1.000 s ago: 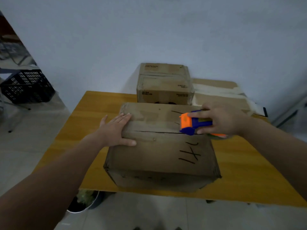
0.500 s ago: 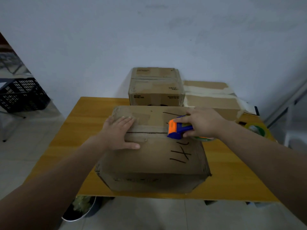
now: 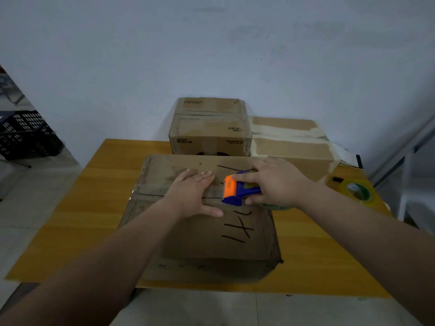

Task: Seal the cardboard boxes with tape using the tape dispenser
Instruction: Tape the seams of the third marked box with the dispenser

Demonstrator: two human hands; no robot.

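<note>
Head view: orange-blue plastic tape dispenser (image 3: 240,189), clenched in right grip (image 3: 280,182), further left along brown cardboard box (image 3: 200,238); left grip (image 3: 193,195) released, flat; sealing likely underway.

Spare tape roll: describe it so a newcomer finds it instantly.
Start at the wooden table and go to its far right corner, beside the pale-taped box. The spare tape roll lies flat there, the only round, yellowish-green thing on it.
</note>
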